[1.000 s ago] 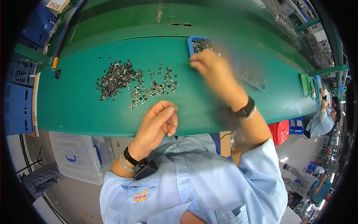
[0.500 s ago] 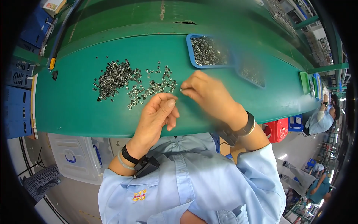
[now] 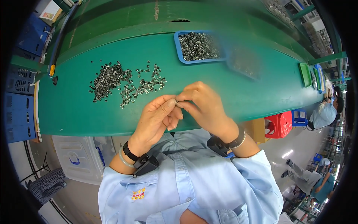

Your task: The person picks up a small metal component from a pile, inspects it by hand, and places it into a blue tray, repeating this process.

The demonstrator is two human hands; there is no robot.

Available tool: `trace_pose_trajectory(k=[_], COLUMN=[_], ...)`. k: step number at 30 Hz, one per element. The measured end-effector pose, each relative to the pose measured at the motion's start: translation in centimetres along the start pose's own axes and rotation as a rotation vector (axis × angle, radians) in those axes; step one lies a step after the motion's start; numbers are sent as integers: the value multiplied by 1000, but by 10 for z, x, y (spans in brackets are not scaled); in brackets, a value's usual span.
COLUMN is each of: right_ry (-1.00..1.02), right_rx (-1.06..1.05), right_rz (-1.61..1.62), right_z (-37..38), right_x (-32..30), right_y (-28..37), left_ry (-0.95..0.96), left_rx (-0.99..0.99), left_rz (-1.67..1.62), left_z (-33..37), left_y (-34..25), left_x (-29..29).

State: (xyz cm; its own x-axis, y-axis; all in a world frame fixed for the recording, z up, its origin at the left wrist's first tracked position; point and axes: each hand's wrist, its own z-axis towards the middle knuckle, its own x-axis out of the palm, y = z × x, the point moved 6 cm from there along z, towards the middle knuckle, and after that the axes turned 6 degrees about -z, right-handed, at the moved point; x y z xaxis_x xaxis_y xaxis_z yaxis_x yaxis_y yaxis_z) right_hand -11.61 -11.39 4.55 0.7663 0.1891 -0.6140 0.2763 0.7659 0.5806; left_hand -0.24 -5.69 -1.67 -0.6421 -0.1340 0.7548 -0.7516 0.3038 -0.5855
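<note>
My left hand (image 3: 156, 115) and my right hand (image 3: 205, 106) meet over the near edge of the green tabletop (image 3: 78, 119). Between their thumbs and forefingers they pinch a small dark, shiny part (image 3: 176, 102), mostly covered by the fingertips. The other fingers of my left hand are loosely curled. Beyond my left hand lies a loose scatter of small black and silver parts (image 3: 143, 86), and further left a denser pile of the same kind of parts (image 3: 108, 79).
A blue tray (image 3: 180, 56) full of small parts stands at the far side; a blurred second tray (image 3: 244, 63) is right of it. Green trays (image 3: 305, 75) sit at the right end. Blue crates (image 3: 18, 115) flank the left edge. A red stool (image 3: 281, 125) and people are at right.
My right hand has come left and nearer, bringing a small part from beside the scatter to my left fingertips. The view has shifted slightly.
</note>
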Motion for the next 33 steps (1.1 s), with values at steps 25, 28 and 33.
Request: trace_pose_trajectory(k=[25, 28, 33], right_ry=[-54, -38, -24], right_rx=[244, 227, 74], right_rz=[288, 206, -28], right_z=[-19, -18, -15], right_x=[8, 7, 3], right_y=[-5, -7, -3], left_ry=[76, 40, -70], left_rx=[96, 68, 108], left_rz=[-207, -105, 149], left_z=[4, 5, 1], left_y=[10, 10, -4], left_x=[3, -2, 2])
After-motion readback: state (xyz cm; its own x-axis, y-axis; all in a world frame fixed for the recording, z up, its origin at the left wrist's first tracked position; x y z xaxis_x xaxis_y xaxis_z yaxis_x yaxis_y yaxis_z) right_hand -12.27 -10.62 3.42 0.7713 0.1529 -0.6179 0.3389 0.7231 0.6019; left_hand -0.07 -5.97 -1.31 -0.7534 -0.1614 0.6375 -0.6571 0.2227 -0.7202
